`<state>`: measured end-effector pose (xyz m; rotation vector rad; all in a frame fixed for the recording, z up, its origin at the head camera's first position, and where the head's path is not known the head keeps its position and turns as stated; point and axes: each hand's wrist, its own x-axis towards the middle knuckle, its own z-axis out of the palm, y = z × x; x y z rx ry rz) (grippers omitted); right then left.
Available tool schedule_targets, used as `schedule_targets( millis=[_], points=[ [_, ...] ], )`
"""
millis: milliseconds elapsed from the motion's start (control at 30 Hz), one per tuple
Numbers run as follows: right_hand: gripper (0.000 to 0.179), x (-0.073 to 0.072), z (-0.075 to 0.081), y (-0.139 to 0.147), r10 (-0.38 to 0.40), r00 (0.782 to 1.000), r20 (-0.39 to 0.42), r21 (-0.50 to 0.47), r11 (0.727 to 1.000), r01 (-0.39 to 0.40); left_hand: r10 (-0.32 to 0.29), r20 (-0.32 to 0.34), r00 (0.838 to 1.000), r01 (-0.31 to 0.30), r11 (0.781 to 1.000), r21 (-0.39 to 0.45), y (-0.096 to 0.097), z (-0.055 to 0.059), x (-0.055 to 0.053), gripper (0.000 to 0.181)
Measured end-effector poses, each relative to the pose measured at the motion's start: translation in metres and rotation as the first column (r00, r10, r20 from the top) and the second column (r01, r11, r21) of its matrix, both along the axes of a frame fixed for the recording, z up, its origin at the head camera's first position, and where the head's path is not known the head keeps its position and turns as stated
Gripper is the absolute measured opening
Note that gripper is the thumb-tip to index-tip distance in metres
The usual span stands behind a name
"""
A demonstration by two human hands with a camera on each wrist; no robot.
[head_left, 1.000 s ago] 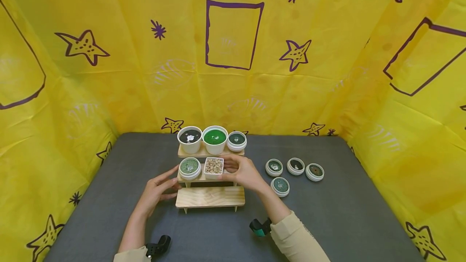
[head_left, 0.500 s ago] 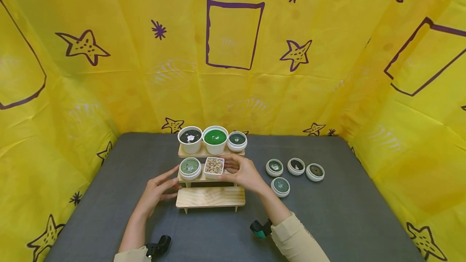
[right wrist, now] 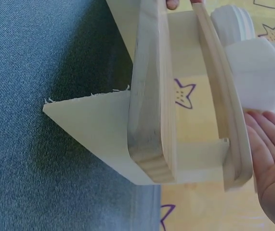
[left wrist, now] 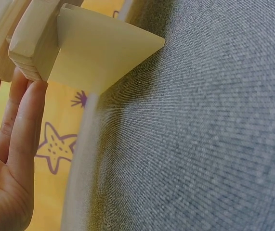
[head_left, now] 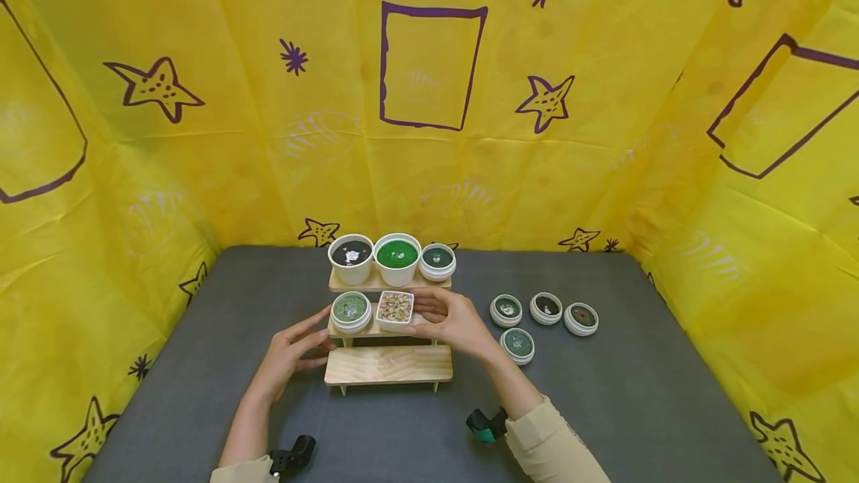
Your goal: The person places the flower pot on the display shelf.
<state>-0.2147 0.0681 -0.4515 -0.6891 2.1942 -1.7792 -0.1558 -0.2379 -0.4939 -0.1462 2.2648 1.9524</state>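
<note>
On the counter, left of four pots, the tiered stand bears three pots behind two middle-tier pots.

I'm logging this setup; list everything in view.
Wooden stand: 1, pale, on table
Tall tubs: 2, white, stand's top tier
Small round pots: 6, white, one top tier, one middle, four on table
Square dish: 1, white, middle tier, holding beige bits
Table: 1, dark grey, beneath stand
Backdrop: 1, yellow with purple drawings, behind table
Wrist devices: 2, mostly black, at wrists
Sleeves: 2, beige, on forearms
Left hand: 1, bare, touching stand's left edge
Right hand: 1, bare, at square dish's right
</note>
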Motion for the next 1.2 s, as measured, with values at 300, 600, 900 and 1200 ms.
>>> schedule_targets(
  millis=[300,600,900,1200],
  points=[
    [0.059,0.004,0.001,0.021,0.012,1.0,0.01,-0.012,1.0,-0.012,-0.003,0.0,1.0,0.003,1.0,0.003,-0.001,0.0,0.0,0.058],
    [0.061,0.006,0.0,0.042,-0.009,1.0,0.003,-0.006,1.0,0.009,0.0,0.003,1.0,0.0,1.0,-0.002,-0.001,-0.001,0.0,0.058],
    [0.059,0.007,-0.002,0.067,-0.063,0.998,-0.015,-0.004,0.998,0.063,-0.01,0.0,1.0,0.01,1.0,0.006,-0.001,0.0,0.0,0.059],
    [0.056,0.005,-0.007,0.093,-0.123,0.992,-0.023,0.032,0.992,0.124,-0.013,-0.003,1.0,0.013,1.0,0.009,-0.001,-0.001,0.0,0.058]
  ],
)
